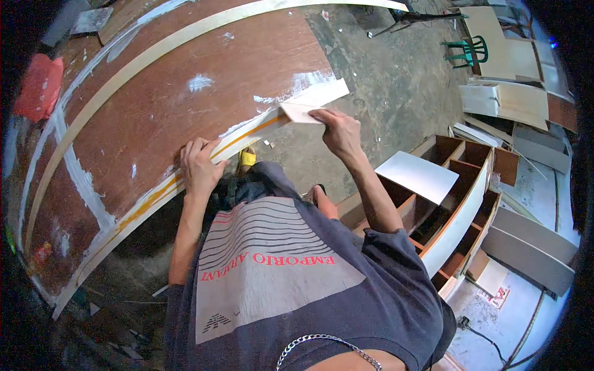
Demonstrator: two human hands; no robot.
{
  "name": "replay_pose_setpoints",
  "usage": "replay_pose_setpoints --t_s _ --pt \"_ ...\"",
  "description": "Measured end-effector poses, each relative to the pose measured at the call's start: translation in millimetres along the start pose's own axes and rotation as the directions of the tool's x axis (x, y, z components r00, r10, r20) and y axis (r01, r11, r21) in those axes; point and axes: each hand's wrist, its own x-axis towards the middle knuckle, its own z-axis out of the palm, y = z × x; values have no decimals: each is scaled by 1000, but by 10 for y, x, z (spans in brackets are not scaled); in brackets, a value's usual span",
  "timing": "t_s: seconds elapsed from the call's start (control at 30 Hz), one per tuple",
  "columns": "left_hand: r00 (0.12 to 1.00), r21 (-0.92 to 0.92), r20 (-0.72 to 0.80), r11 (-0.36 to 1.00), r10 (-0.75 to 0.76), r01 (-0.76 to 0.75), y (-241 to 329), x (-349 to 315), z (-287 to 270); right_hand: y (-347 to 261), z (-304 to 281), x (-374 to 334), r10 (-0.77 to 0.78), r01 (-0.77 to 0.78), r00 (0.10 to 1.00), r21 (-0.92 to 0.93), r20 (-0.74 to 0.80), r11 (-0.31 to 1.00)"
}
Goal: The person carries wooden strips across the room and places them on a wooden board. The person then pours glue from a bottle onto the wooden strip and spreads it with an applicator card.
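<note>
The large reddish-brown plywood panel (185,80) looks matt and scuffed, smeared with chalky white patches. Along its edge runs a pale, smooth laminate edging strip (247,133) over a glossy amber glue line. The small pale thin board offcut (312,102) appears flat and matt. The grey concrete floor (396,80) looks rough and dusty.
</note>
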Motion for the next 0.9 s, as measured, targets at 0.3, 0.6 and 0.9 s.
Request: replay_pose_setpoints --t_s 0.3,0.6,0.9 --pt "1000 -10 5 1000 -10 10 -30 -4 26 12 74 -144 -312 300 901 85 302 950" --pt "1000 12 22 1000 12 -12 32 -8 -68 -274 -87 -291 -310 296 949 172 60 940" --pt "1000 26 20 1000 -12 12 -2 -38 -50 -268 252 -76 -529 531 847 -125 54 838"
